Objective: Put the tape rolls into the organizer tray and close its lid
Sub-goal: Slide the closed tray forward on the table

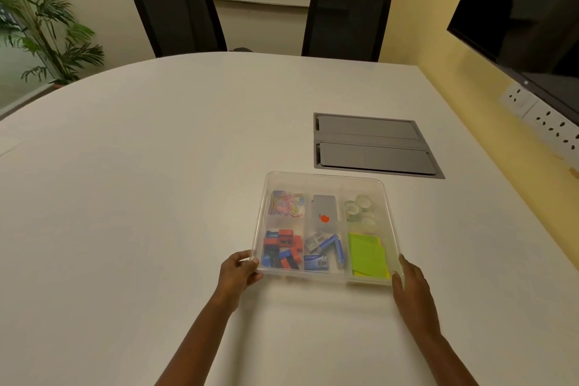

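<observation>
A clear plastic organizer tray (324,175) lies on the white table in front of me, with a hazy clear lid (326,185) lying over it. Several clear tape rolls (358,208) sit in its far right compartment, seen through the lid. My left hand (238,273) grips the tray's near left corner, fingers curled over the edge. At the near right corner, my right hand (413,285) cups the tray, with fingers along the side and the thumb at the front edge.
Other compartments hold coloured paper clips (286,204), red and blue binder clips (280,249), a stapler and staple boxes (322,252), and green sticky notes (368,255). A grey cable hatch (372,146) is set into the table beyond the tray. Two black chairs (178,12) stand at the far edge.
</observation>
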